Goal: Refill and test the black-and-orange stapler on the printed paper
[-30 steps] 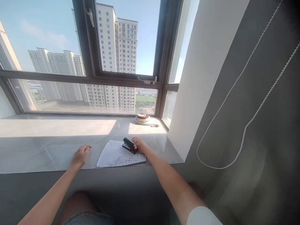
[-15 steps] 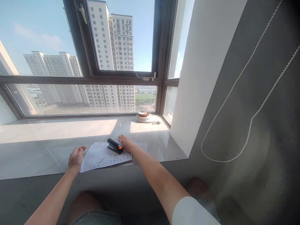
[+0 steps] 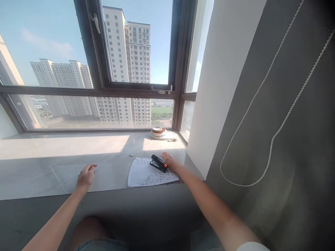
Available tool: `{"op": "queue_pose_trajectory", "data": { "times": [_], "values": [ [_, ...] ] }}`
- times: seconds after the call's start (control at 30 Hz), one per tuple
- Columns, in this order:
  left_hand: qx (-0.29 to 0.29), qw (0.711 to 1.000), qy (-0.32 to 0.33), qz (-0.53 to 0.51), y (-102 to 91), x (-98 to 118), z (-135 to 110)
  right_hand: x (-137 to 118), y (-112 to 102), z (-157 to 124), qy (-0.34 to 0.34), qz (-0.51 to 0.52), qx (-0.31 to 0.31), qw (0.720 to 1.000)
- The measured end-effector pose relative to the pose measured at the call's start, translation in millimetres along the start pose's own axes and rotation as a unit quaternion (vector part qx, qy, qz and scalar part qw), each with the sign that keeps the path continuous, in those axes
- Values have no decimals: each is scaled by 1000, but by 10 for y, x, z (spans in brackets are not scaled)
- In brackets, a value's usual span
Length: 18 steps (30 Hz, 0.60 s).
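Sheets of white paper (image 3: 142,174) covered in handwriting lie near the front edge of the window sill. On their right part rests a black stapler (image 3: 158,163) with an orange button. My right hand (image 3: 170,162) lies at the paper's right side, just beside the stapler, its visible fingers stretched out towards the window. The stapler partly hides this hand's near side. Apart from the paper, at the left, my left hand (image 3: 86,177) hovers over the sill's front part. Its fingers are curled and pressed together, with nothing visible in them.
A small pale piece (image 3: 131,155) lies on the sill (image 3: 52,150) behind the paper. A stack of plates or lids (image 3: 158,133) stands by the window corner, with a small chain (image 3: 172,140) beside it. A beaded blind cord (image 3: 270,146) hangs at the right.
The paper and stapler have slid right along the sill with my right hand. My left hand has come away from the paper's left edge. The small pale piece now shows.
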<state>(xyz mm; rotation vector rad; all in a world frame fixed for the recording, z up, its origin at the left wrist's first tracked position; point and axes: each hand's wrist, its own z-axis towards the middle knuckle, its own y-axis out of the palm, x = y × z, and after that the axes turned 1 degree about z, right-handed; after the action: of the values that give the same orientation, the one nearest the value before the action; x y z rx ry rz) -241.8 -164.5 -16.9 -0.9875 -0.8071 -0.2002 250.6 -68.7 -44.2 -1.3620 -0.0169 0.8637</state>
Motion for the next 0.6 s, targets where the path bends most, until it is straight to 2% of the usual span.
{"op": "queue_pose_trajectory", "data": {
  "times": [0.1, 0.17, 0.23, 0.33, 0.4, 0.5, 0.6],
  "values": [
    [-40, 998, -35, -14, 81, 231, -103, 126, -106, -137, 13, 8, 11, 1000],
    [-39, 999, -11, -29, 241, 471, -210, 133, -130, -166, 20, 12, 15, 1000],
    [-54, 994, 61, -69, 482, 769, -352, 102, -134, -158, 27, 9, 13, 1000],
    [-134, 967, 163, -144, 916, 1200, -598, 46, -125, -113, 31, -5, 6, 999],
    [-176, 950, 226, -120, 1190, 1367, -744, 28, -115, -85, 27, -12, 0, 1000],
    [-203, 933, 296, -10, 1498, 1363, -870, 38, -103, -68, 23, -10, 24, 999],
    [-229, 916, 318, 87, 1644, 1198, -860, 60, -113, -102, 27, -7, 72, 997]
  ]
}}
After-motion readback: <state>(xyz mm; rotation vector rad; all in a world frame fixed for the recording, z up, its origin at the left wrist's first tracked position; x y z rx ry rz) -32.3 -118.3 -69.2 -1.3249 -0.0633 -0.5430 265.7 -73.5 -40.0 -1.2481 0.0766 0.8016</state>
